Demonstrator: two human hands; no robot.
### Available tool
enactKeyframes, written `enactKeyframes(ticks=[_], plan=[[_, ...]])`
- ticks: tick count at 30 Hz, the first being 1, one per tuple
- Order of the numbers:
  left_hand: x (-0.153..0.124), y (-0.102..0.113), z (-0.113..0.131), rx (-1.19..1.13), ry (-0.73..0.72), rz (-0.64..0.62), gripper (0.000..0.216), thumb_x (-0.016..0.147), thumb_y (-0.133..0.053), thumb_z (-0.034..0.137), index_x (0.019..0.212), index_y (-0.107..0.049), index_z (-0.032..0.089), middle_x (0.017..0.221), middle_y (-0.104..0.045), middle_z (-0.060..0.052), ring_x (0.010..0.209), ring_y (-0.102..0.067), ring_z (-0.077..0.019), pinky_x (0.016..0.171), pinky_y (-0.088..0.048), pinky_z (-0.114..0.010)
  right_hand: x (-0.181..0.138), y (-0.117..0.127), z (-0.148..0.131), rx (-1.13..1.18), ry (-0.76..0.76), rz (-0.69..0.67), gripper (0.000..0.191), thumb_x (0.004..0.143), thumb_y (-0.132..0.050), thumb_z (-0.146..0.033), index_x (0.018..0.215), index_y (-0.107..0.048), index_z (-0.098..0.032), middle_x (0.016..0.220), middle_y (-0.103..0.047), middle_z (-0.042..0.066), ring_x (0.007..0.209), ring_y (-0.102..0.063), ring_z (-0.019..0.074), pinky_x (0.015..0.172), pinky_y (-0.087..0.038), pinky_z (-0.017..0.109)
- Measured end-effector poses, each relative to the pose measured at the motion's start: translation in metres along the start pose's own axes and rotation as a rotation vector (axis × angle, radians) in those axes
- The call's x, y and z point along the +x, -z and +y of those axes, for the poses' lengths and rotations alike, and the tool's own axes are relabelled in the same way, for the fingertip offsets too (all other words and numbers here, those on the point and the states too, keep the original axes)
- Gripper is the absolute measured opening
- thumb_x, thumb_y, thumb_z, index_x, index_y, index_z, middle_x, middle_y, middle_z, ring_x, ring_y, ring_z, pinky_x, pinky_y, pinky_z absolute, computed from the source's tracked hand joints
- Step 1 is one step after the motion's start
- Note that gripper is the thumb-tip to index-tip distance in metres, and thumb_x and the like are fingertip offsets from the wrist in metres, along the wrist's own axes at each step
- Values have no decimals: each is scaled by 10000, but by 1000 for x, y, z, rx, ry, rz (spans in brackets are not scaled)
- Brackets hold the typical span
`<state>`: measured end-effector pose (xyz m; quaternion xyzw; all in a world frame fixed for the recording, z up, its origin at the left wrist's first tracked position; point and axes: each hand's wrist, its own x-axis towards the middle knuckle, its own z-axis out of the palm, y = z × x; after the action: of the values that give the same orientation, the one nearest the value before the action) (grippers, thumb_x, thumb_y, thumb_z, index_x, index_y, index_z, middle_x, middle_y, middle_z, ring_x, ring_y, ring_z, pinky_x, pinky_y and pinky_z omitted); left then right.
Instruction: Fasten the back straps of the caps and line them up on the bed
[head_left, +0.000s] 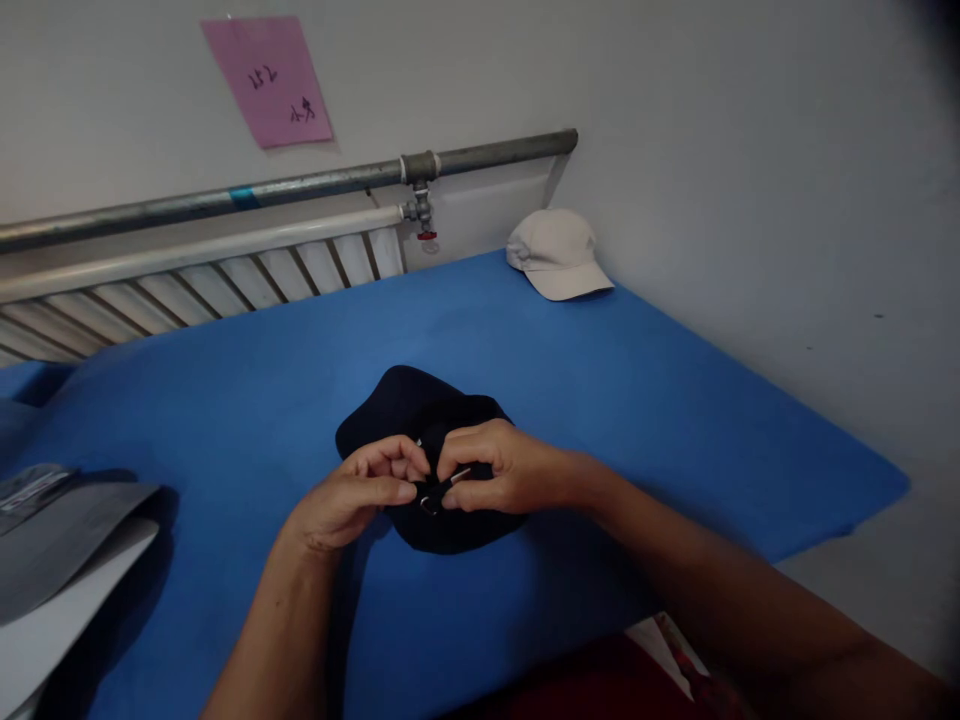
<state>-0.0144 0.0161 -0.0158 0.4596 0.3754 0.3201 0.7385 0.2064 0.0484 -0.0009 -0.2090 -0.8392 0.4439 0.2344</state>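
Head view: a black cap (450, 532) lies near the middle of a blue counter (450, 335), its brim (390, 408) pointing away to the upper left, with both of the person's hands over it. The right hand (501, 470) pinches a dark strap (442, 492) of the cap between thumb and fingers. The left hand (367, 480) has its fingers curled and its thumb tip beside the small metal buckle (429, 506) on that strap; whether it grips the strap cannot be told. A beige cap (556, 250) sits well apart at the far corner, near the wall. At the left edge, a grey cap (67, 540) lies with a white brim (79, 620) under its own. Behind the counter are a white radiator (199, 298) and a metal pipe (330, 181), with a pink paper (268, 85) above.
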Motion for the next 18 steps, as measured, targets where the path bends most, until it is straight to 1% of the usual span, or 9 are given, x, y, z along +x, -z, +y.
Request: enactKeyframes(ticks=[5,9,12,15,18], plan=[[4,-1,3,37,50,-34,177,682,-735,247,825,-676,161,666,-607,-5,605,-510,-105,595,-361,-240,1,-3,1,3,10,-14,70,772,-700,-179,763,-632,-163,753,-594,-20,680,-542,89,642,-425,218],[3,2,4,113,74,-62,214,698,-730,256,881,-674,162,640,-600,2,572,-477,-100,572,-331,-246,1,-2,0,-12,8,-10,74,773,-701,-182,756,-632,-161,737,-590,-24,667,-536,87,635,-420,219],[1,6,6,142,52,-33,209,710,-725,258,887,-673,161,623,-558,17,574,-453,-93,570,-321,-241,1,-1,-1,-22,9,7,75,770,-705,-165,753,-632,-159,737,-595,-23,665,-536,85,634,-419,218],[2,6,6,105,-8,41,192,669,-749,237,820,-654,166,651,-549,17,597,-458,-93,578,-331,-233,1,-1,-3,-17,19,37,81,766,-701,-147,741,-625,-160,731,-590,-25,665,-536,84,631,-418,214],[4,3,6,133,-2,88,177,677,-752,251,771,-630,165,622,-520,29,575,-437,-87,567,-331,-224,1,-3,-3,-36,38,44,74,771,-691,-158,742,-623,-166,716,-580,-26,652,-526,87,621,-415,218]])
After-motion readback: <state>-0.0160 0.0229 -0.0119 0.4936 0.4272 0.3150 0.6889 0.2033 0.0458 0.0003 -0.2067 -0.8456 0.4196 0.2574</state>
